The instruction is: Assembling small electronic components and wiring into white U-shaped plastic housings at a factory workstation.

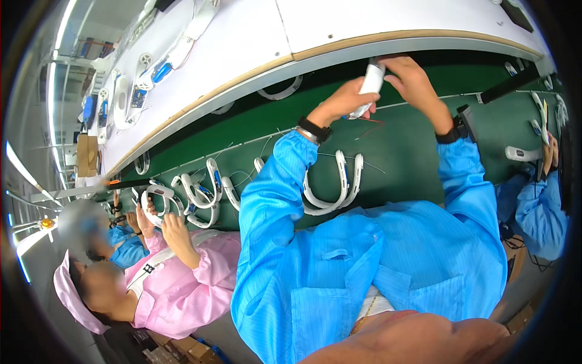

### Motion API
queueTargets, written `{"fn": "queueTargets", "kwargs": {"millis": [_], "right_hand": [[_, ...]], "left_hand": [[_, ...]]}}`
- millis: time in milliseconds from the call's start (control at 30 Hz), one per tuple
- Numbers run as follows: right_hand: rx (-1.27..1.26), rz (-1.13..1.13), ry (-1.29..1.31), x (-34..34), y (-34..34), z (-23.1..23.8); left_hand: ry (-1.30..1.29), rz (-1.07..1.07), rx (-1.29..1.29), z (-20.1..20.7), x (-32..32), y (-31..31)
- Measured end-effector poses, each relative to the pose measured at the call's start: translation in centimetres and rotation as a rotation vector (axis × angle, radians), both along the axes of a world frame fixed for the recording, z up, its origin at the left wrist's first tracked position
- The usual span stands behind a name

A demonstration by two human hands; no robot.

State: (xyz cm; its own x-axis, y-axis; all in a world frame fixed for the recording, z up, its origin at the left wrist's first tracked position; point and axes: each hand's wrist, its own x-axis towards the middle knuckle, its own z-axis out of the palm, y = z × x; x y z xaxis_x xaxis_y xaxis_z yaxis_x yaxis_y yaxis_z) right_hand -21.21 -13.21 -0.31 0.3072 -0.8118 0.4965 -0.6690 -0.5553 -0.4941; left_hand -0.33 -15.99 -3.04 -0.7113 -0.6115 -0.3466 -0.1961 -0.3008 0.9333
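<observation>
My left hand [347, 100] is closed around a white curved neck fan [373, 80], held tilted above the green work surface near the shelf edge. My right hand [413, 82] has its fingers bent against the fan's far end; the fingertips and whatever small part they pinch are partly hidden. A thin red wire [377, 123] trails from the fan's lower end. Behind my left forearm, white U-shaped neck fan bands [341, 182] lie on the green work surface [418, 161].
A white shelf [339, 21] with a wooden edge overhangs the far side, carrying fan parts [124, 100] with blue pieces. At left a co-worker in a pink smock [194, 276] handles a white band [159, 193]. Another person's blue sleeve [539, 203] shows at far right.
</observation>
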Motion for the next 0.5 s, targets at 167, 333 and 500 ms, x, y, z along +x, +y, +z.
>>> {"fn": "queueTargets", "kwargs": {"millis": [167, 333, 500], "right_hand": [[0.632, 0.331, -0.778, 0.8, 8.0, -1.6], [0.799, 0.158, -0.73, -0.9, 9.6, 0.1], [0.974, 0.478, -1.229, -6.6, 8.7, 1.9]], "left_hand": [[0.509, 0.37, 0.211, 3.4, -1.2, 4.6], [0.548, 0.485, 0.23, 3.3, -1.3, 7.2], [0.375, 0.414, 0.178, 2.2, -0.1, 10.7]]}}
